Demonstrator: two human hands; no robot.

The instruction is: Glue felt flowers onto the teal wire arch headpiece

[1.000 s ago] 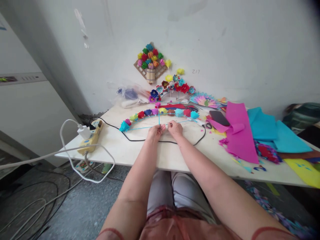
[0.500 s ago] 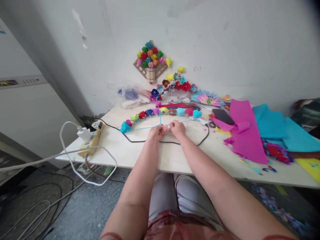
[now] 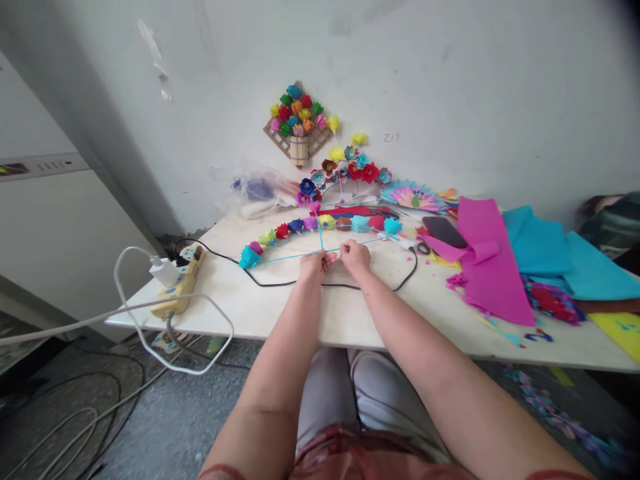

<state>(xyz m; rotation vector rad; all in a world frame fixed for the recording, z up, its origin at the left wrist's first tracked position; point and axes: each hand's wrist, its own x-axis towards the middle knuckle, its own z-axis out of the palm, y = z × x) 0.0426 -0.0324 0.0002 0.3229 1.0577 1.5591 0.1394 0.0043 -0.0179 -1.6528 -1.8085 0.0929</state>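
A bow-shaped frame lies on the table, its curved side carrying a row of coloured paper flowers [image 3: 327,222]. A thin light-blue stick [image 3: 285,258] runs straight across between its ends, and a short upright blue stick [image 3: 321,233] meets it near the middle. My left hand [image 3: 314,265] is closed around the thin blue stick at that joint, palm partly turned up. Just to its right, my right hand [image 3: 355,257] pinches at the same stick with fingers curled. Whatever else lies between the fingertips is too small to make out.
A power strip [image 3: 177,283] with a white charger sits at the left edge, and a black cable loops below the frame. A white glue gun [image 3: 400,240], scissors [image 3: 423,248], phone [image 3: 444,231] and pink crepe paper [image 3: 487,267] lie rightward. Paper flowers [image 3: 370,172] stand behind.
My left hand has shifted slightly to the right and turned a little at the joint. The right hand stays nearly in place; the view has moved slightly.
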